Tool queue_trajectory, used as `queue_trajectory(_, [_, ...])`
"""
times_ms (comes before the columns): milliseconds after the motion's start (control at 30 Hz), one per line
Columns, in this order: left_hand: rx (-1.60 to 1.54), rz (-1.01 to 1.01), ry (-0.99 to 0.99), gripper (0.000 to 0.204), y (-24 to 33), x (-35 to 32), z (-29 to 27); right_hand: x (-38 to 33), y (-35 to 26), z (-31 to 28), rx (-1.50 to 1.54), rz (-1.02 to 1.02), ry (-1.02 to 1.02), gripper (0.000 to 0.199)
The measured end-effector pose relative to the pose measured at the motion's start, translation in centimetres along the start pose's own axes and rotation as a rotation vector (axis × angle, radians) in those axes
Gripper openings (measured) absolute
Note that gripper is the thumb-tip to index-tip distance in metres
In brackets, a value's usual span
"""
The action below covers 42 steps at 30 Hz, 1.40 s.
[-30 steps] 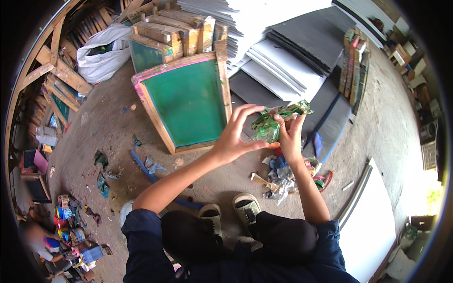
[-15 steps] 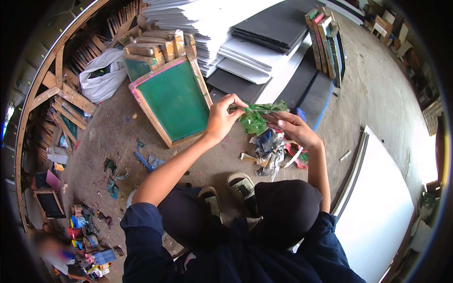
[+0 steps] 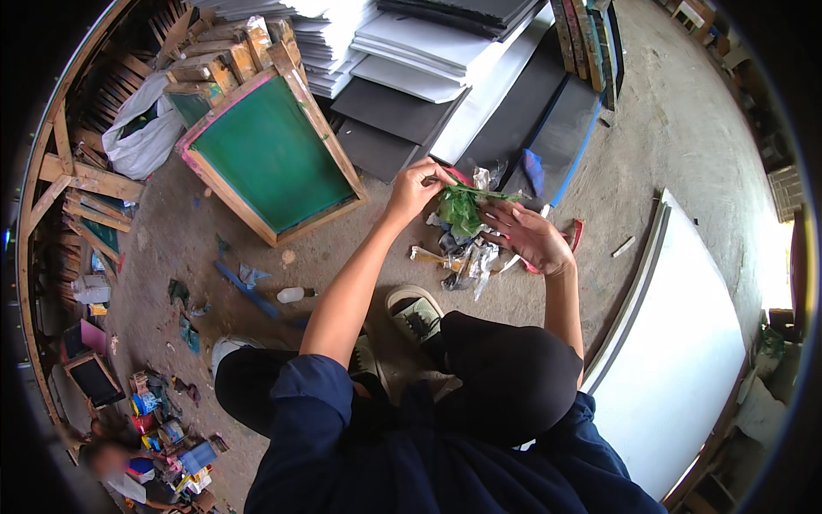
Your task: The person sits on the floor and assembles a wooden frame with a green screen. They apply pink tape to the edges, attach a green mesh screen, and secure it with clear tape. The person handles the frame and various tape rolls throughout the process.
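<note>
The left hand [image 3: 409,195] has its thumb and forefinger pinched together on the left end of a crumpled green plastic film [image 3: 462,212]. The right hand [image 3: 533,238] is open, its fingers extended toward the person's left, with the tips at the film's right part; whether they touch it or only overlap it in this view, I cannot tell.

The film is between the two hands, in front of the person and above a heap of torn plastic scraps [image 3: 471,261] on the concrete floor [image 3: 360,257]. Its long axis runs roughly sideways, from the left fingertips toward the right hand, the right end pointing slightly nearer the person (a looser, bunched part hangs from that upper edge toward the heap).

Left of the hands, a wooden screen-printing frame [image 3: 270,158] with green mesh leans at a slant. Beyond them lie black sheets [image 3: 390,110] and a stack of white sheets [image 3: 419,47]. A small whitish bottle [image 3: 291,295] lies near the left forearm, and a large white panel [image 3: 676,343] is to the right.
</note>
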<state>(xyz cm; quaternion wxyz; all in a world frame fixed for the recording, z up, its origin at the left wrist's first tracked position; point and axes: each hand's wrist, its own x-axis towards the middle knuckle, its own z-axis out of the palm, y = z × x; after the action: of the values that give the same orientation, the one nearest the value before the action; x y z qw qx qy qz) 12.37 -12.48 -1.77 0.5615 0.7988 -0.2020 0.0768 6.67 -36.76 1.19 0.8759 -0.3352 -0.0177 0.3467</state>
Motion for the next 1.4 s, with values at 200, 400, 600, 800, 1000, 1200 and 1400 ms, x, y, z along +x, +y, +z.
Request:
queue_trajectory(200, [0.120,-0.109,0.340,0.018,-6.3,-1.3,-7.0,-2.8,-2.8,-3.8,-0.087,-0.330,0.184,0.058])
queue_trajectory(400, [0.067,-0.072,0.338,0.019,-4.3,-1.3,-2.9,-0.5,-1.6,-5.3,-0.093,-0.319,0.382,0.054])
queue_trajectory(600, [0.352,0.080,0.352,0.026,-4.1,-3.0,5.1,2.6,1.3,-6.2,-0.933,-0.565,0.872,0.040])
queue_trajectory(800, [0.520,0.087,-0.011,0.035,-7.3,-5.3,10.3,5.5,9.7,-9.2,-2.061,-0.327,0.532,0.062])
queue_trajectory(1000, [0.358,0.150,-0.183,0.056,-9.2,-7.0,10.0,5.4,11.5,-14.0,-2.181,-0.275,0.311,0.065])
queue_trajectory(1200, [0.217,0.169,-0.274,0.046,-10.1,-6.5,9.0,6.2,10.6,-14.7,-2.148,-0.264,0.253,0.067])
queue_trajectory(1400, [0.313,0.190,-0.399,0.042,-9.2,-7.0,8.6,6.6,10.6,-15.0,-2.148,-0.171,0.278,0.069])
